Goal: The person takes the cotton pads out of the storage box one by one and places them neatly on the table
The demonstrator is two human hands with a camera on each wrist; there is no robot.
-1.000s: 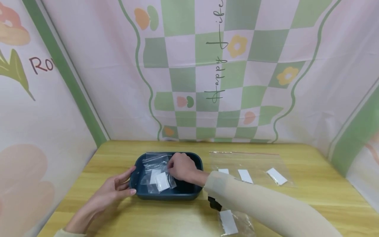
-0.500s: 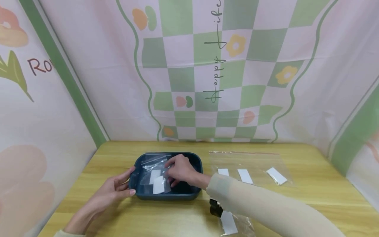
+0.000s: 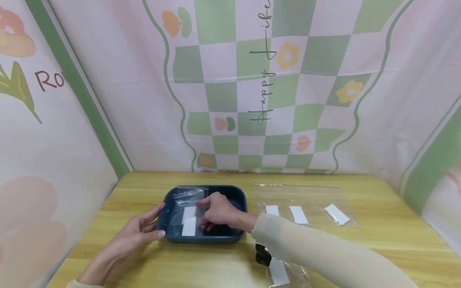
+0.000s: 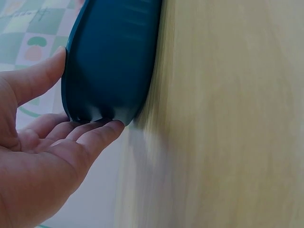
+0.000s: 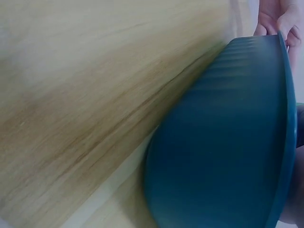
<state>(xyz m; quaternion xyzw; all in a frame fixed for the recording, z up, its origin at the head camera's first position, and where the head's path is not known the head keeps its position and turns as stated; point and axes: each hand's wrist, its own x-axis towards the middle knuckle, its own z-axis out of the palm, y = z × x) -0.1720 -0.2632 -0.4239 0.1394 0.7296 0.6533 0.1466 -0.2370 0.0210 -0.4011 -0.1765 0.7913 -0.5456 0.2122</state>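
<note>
A dark blue rectangular tub (image 3: 201, 240) sits on the wooden table. My left hand (image 3: 131, 234) holds its left end between thumb and fingers; in the left wrist view, the thumb touches the rim and the fingertips (image 4: 114, 126) meet the end wall. Inside the tub's left half lie clear zip bags (image 3: 189, 196) with white pieces, the nearer white piece (image 3: 189, 227) overlapping another. Reaching in from the right, my right hand (image 3: 220, 210) touches the bags' right edge with spread fingers. The right wrist view shows mainly the tub's outer wall, with that hand's fingers hidden.
A large clear zip bag (image 3: 315, 196) lies flat right of the tub, with white pieces (image 3: 298, 215) on or in it. Another clear bag (image 3: 297, 274) with a white piece lies near the front, partly under the right sleeve (image 3: 317, 244). A printed curtain hangs behind the table.
The upper bag in the tub has turned straighter and shifted slightly left. My right hand's fingers have spread from a pinch and moved a little nearer. The left hand stays put.
</note>
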